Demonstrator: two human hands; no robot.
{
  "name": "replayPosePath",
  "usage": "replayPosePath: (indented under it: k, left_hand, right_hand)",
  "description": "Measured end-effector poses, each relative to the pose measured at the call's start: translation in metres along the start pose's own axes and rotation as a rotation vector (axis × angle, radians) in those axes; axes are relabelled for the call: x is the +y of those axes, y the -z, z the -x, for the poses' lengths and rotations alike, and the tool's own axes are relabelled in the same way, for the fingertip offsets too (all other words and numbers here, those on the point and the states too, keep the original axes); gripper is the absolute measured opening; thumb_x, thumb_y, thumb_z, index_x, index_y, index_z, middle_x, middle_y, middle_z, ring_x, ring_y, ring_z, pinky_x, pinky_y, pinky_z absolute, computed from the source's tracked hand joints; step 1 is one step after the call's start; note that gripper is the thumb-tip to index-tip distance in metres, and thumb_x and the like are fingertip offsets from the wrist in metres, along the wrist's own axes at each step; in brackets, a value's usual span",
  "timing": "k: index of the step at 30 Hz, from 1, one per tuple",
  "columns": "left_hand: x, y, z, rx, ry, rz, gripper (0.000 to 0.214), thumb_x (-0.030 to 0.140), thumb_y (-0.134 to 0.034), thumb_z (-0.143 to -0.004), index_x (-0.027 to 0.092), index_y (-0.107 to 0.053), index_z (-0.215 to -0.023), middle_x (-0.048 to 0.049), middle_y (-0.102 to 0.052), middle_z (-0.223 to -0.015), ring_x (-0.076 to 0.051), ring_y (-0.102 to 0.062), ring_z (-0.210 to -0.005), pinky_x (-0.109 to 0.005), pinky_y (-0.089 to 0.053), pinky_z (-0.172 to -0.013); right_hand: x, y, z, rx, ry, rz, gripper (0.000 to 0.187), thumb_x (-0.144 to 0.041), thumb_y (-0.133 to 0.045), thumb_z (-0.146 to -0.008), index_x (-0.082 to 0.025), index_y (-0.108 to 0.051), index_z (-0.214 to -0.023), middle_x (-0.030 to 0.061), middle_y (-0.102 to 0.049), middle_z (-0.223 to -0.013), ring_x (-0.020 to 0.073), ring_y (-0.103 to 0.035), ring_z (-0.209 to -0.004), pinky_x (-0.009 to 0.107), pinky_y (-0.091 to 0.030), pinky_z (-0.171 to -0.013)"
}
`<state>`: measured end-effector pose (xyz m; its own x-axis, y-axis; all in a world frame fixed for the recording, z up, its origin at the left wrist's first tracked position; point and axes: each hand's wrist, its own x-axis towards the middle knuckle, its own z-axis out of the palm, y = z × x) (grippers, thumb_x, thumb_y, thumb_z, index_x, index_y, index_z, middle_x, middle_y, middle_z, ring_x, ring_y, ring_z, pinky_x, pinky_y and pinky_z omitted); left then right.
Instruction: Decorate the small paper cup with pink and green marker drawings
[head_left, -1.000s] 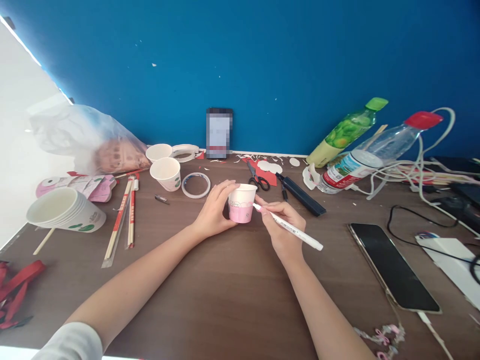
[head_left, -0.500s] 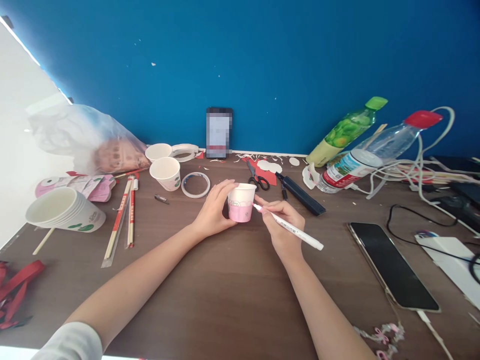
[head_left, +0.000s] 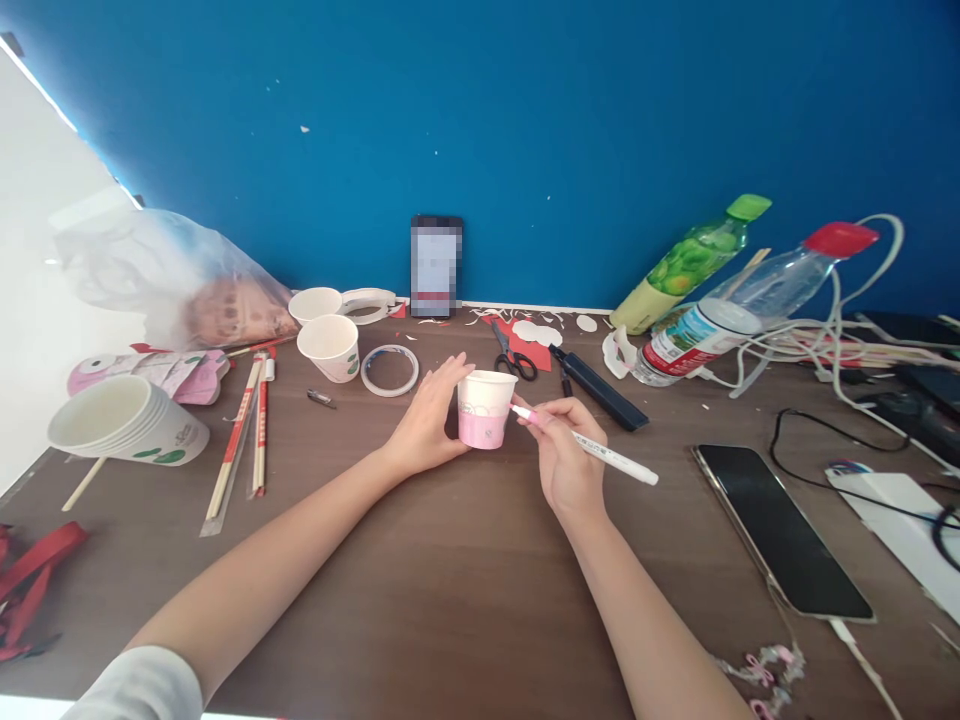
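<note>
A small paper cup, white above and pink below, stands upright in front of me. My left hand is wrapped round its left side, thumb low near the base and fingers behind the rim. Pinched in my right hand is a white marker with a pink tip end. That tip points at the cup's right side; whether it touches cannot be made out. Behind the cup lie black-handled scissors, red paper and white paper cutouts.
Left are stacked paper cups, wrapped chopsticks, a tape roll and two single cups. A phone leans on the blue wall. Right are two bottles, a black box cutter, cables and another phone.
The marker and my right hand have shifted slightly right, away from the cup. The cup has turned or moved a little within my left hand.
</note>
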<state>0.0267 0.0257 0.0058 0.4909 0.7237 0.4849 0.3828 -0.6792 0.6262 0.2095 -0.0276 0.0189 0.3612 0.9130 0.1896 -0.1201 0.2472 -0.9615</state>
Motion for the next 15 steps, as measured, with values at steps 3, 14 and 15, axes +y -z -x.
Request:
replayPosePath:
  k: [3, 14, 15]
  left_hand:
    - [0.0, -0.001, 0.002, -0.025, 0.028, 0.007, 0.1, 0.03, -0.079, -0.067, 0.025, -0.017, -0.146, -0.0196, -0.027, -0.155, -0.039, -0.021, -0.147, -0.063, -0.024, -0.115]
    - [0.0, -0.006, 0.002, 0.091, -0.059, -0.003, 0.087, 0.034, -0.08, -0.068, 0.023, -0.028, -0.136, -0.0195, -0.041, -0.141, -0.038, -0.035, -0.14, -0.057, -0.033, -0.113]
    - [0.0, -0.007, 0.002, 0.097, -0.064, -0.006, 0.086, 0.034, -0.08, -0.068, 0.022, -0.028, -0.136, -0.0194, -0.042, -0.14, -0.038, -0.035, -0.14, -0.057, -0.034, -0.112]
  right_hand:
    - [-0.006, -0.003, 0.005, -0.056, 0.059, 0.054, 0.011, -0.029, -0.068, -0.077, -0.023, -0.061, -0.071, -0.0016, -0.07, -0.066, 0.0283, -0.073, -0.096, 0.052, -0.048, -0.102]
    - [-0.016, -0.008, 0.015, -0.138, 0.27, 0.284, 0.005, -0.022, -0.068, -0.077, -0.024, -0.063, -0.074, 0.0032, -0.072, -0.078, 0.0293, -0.069, -0.106, 0.051, -0.047, -0.105]
    - [-0.016, -0.008, 0.015, -0.142, 0.282, 0.293, 0.006, -0.021, -0.068, -0.077, -0.024, -0.063, -0.074, 0.003, -0.072, -0.078, 0.0291, -0.07, -0.106, 0.051, -0.047, -0.104]
